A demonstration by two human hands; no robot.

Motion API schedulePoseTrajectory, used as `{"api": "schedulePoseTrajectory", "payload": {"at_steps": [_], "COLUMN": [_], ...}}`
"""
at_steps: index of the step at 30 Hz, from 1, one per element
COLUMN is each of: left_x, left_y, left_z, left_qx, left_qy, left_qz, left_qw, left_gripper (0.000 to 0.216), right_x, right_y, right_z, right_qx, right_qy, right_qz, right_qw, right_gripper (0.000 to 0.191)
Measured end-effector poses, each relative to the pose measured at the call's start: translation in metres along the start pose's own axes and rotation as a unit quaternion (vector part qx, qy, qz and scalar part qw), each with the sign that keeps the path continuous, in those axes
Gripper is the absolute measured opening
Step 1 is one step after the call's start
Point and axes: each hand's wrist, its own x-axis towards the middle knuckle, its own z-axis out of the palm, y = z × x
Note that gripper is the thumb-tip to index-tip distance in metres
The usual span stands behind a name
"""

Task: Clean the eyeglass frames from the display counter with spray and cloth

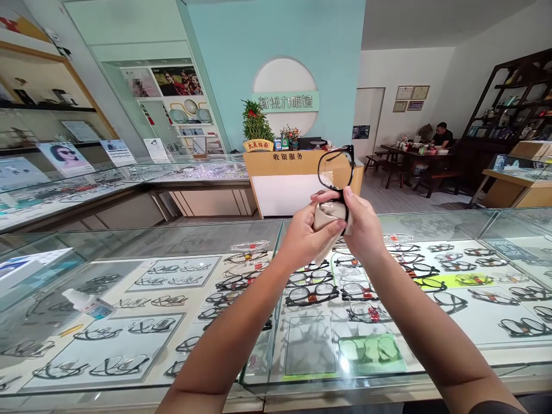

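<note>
Both my arms reach out over a glass display counter (181, 230). My right hand (364, 224) is closed around the lower part of a pair of black-framed glasses (335, 168), held upright with one lens showing above my fingers. My left hand (304, 233) pinches a beige cleaning cloth (328, 217) against the lower lens, so that lens is hidden. The two hands touch each other.
Under the glass lie several rows of spectacle frames (310, 293) on trays. A small spray bottle (88, 303) lies on the counter at the left. Behind stand a cashier desk (284, 178), more showcases at left, and a person seated at a table (440, 138) far right.
</note>
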Motion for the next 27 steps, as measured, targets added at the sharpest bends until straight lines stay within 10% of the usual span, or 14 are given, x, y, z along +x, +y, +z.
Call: {"api": "schedulePoseTrajectory", "payload": {"at_steps": [15, 27], "left_x": [-0.007, -0.001], "left_y": [-0.009, 0.000], "left_z": [0.019, -0.009], "left_qx": [-0.023, -0.074], "left_qy": [0.164, -0.050], "left_qz": [0.070, -0.034], "left_qw": [0.984, 0.995], "left_gripper": [0.056, 0.055], "right_x": [-0.009, -0.002], "right_y": [0.006, -0.003], "right_z": [0.013, -0.003], "right_qx": [-0.035, 0.008], "right_qy": [-0.014, 0.030], "right_qz": [-0.020, 0.010], "right_qw": [0.999, 0.999], "right_gripper": [0.049, 0.041]}}
